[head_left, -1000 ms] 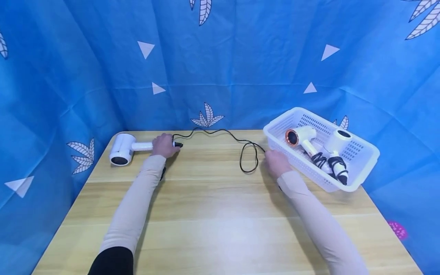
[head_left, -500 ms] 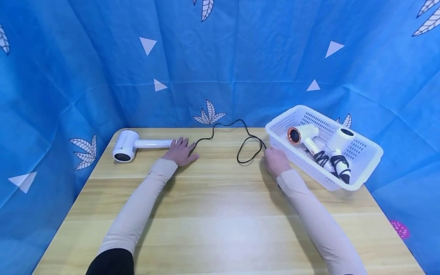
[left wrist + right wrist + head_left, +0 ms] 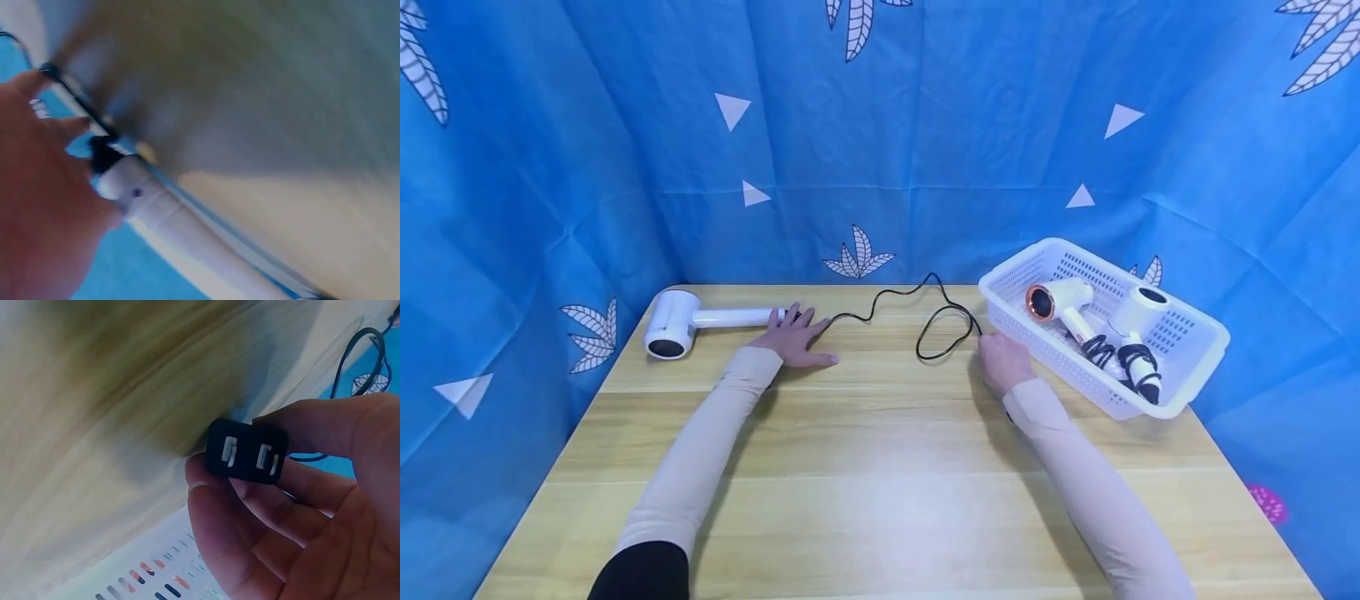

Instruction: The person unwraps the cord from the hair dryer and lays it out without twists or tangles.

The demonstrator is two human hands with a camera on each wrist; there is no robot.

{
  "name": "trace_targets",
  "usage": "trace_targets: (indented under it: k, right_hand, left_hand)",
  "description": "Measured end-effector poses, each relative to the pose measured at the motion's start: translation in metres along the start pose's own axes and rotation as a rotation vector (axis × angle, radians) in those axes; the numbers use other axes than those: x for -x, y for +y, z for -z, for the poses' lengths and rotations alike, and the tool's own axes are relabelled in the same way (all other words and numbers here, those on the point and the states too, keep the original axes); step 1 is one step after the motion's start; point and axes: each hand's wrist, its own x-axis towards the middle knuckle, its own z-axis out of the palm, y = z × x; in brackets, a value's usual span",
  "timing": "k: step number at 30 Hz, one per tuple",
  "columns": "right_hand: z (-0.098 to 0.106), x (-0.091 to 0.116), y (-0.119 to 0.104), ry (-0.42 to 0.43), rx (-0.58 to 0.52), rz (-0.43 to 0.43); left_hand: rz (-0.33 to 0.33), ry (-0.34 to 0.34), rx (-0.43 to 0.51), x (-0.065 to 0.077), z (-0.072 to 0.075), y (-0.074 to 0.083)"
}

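A white basket stands at the right edge of the wooden table, tilted a little toward the far corner. Two hair dryers lie in it: one with a copper-ringed nozzle to the left, and one with a white round head to the right. Their black cords are wound in bundles around the handles.

A third hair dryer lies on its side at the far left of the table, so there are three in all. Its handle points right, toward the left hand. That hand lies flat on the table with fingers spread and straight, fingertips at the end of the handle where the cord leaves it. The wrist view is blurred, but the fingers seem to rest against the cord rather than curl round it.

The single loose cord runs from the handle across the far side of the table, rises in a hump and makes one loop just in front of the basket's near-left corner. Its end is a black plug with two flat prongs. The right hand pinches this plug between thumb and curled fingers, just beside the basket's wall.

A blue curtain printed with white leaves and triangles hangs close behind and on both sides of the table.
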Motion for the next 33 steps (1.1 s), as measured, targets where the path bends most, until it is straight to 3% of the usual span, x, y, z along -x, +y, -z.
trace_targets:
  k: [9, 14, 17, 25, 30, 33]
  right_hand:
    - [0.002, 0.013, 0.010, -0.058, -0.028, -0.049]
    - [0.007, 0.021, 0.019, -0.096, -0.054, -0.089]
    - [0.011, 0.028, 0.023, -0.113, -0.039, -0.102]
    - [0.018, 0.047, 0.038, -0.107, 0.039, -0.168]
    - [0.019, 0.054, 0.043, -0.089, 0.026, -0.175]
    - [0.022, 0.059, 0.043, -0.078, 0.014, -0.172]
  left_hand:
    - [0.018, 0.028, 0.118, 0.004, 0.007, 0.000]
    - [0.046, 0.092, 0.205, 0.017, 0.019, -0.006]
    - [0.046, 0.104, 0.209, 0.025, 0.021, -0.004]
    - [-0.017, 0.118, 0.233, 0.032, 0.017, 0.019]
    - [-0.059, 0.154, 0.255, 0.041, 0.020, 0.034]
    - [-0.095, 0.190, 0.325, 0.046, 0.021, 0.045]
